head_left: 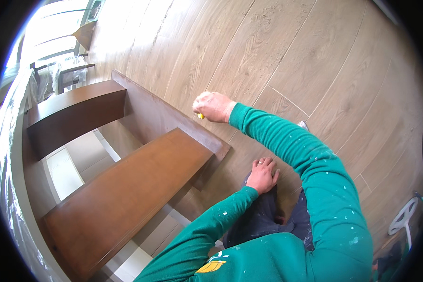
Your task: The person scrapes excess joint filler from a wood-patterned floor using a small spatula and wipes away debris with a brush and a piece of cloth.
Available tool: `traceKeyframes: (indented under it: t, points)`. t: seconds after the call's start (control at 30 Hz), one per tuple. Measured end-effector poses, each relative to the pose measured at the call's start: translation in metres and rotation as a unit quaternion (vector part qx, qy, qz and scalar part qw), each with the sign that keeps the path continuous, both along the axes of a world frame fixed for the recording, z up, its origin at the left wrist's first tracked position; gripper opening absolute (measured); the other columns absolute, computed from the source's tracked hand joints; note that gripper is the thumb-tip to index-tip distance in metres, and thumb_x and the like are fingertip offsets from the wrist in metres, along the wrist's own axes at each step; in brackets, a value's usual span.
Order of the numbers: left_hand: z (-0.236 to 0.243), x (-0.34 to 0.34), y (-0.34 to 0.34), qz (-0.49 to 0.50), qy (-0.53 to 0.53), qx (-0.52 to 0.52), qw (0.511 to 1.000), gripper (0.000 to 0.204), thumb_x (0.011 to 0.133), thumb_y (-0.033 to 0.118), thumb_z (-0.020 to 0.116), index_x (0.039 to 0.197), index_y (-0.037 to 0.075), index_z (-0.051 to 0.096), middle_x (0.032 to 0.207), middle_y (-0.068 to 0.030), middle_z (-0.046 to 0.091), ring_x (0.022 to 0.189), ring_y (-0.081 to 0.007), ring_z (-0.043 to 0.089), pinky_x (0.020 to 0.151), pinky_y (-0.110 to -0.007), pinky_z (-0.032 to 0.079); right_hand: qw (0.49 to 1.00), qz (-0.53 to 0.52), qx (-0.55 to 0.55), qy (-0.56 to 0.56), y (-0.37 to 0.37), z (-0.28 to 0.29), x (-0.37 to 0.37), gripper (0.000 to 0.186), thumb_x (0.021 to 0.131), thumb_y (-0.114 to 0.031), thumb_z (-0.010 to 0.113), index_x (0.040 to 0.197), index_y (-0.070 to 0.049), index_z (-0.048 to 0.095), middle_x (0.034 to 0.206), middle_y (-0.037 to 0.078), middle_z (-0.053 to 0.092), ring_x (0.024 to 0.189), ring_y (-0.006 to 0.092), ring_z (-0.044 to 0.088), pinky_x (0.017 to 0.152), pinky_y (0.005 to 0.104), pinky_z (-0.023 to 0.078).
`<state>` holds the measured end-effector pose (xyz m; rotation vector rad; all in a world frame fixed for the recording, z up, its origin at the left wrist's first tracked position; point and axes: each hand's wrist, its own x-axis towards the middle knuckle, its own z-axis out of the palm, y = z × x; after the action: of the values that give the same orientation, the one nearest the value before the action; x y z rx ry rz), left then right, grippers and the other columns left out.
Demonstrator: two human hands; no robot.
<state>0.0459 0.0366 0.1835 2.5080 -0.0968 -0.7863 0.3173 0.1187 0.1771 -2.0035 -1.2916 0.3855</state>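
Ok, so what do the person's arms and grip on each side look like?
The left sleeve and right sleeve are long and green, with scattered pale specks. The left grip is ungloved, with what looks like a ring; the right grip is ungloved too.

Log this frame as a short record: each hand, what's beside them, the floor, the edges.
Right hand: closed around a yellow item, mostly hidden
Left hand: on dark trousers, apparently holding nothing
Beside: brown treads, side panel
Floor: wood-look planks, dusty patches
Left edge: clear plastic sheet
Right edge: white spoked piece, use unclear
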Motion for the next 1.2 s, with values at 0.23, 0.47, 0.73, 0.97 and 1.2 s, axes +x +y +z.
traceKeyframes:
  t: [0.23,0.47,0.73,0.97,1.2]
  points:
    - [0.004,0.002,-0.002,0.011,-0.015,-0.013,1.000,0.032,0.095,0.031,0.067,0.114,0.006,0.070,0.126,-0.0141,0.065,0.123,-0.0328,0.058,0.109,-0.050,0.040,0.947,-0.269,-0.162,-0.061,-0.093,0.005,0.182,0.019,0.093,-0.012,0.068,0.110,-0.017,0.076,0.098,0.012,0.077,0.092,0.0277,0.075,0.079,0.0401,0.062]
    - [-0.001,0.000,0.007,0.000,-0.002,0.006,1.000,0.031,0.095,0.030,0.067,0.112,0.005,0.071,0.125,-0.0135,0.065,0.122,-0.0326,0.058,0.108,-0.049,0.040,0.992,-0.060,0.015,0.112,0.006,0.034,0.037,0.023,0.090,-0.015,0.063,0.109,-0.015,0.076,0.103,0.015,0.074,0.103,0.0317,0.072,0.088,0.0455,0.059]
    - [-0.002,-0.005,-0.005,0.009,-0.022,-0.013,1.000,0.032,0.095,0.030,0.068,0.113,0.003,0.071,0.126,-0.0129,0.065,0.124,-0.0323,0.057,0.110,-0.049,0.039,0.884,-0.446,0.114,0.084,-0.171,-0.033,0.170,0.028,0.095,-0.034,0.068,0.106,-0.010,0.077,0.091,0.013,0.076,0.085,0.0287,0.073,0.075,0.0401,0.059]
    - [-0.019,-0.020,0.014,-0.090,0.042,0.054,0.994,0.040,0.098,0.034,0.061,0.122,0.004,0.069,0.136,-0.0160,0.062,0.132,-0.0354,0.054,0.114,-0.054,0.036,0.964,-0.240,0.096,0.062,-0.074,0.021,-0.032,0.012,0.088,-0.020,0.064,0.089,-0.008,0.068,0.083,0.016,0.072,0.077,0.0305,0.072,0.063,0.0450,0.058]
    - [-0.004,-0.012,0.002,0.008,-0.011,0.009,1.000,0.032,0.095,0.031,0.067,0.115,0.005,0.070,0.126,-0.0132,0.064,0.126,-0.0323,0.056,0.112,-0.050,0.037,0.882,-0.353,0.109,0.291,-0.158,-0.034,0.012,0.017,0.092,-0.029,0.068,0.097,-0.013,0.071,0.081,0.010,0.075,0.072,0.0235,0.074,0.063,0.0410,0.059]
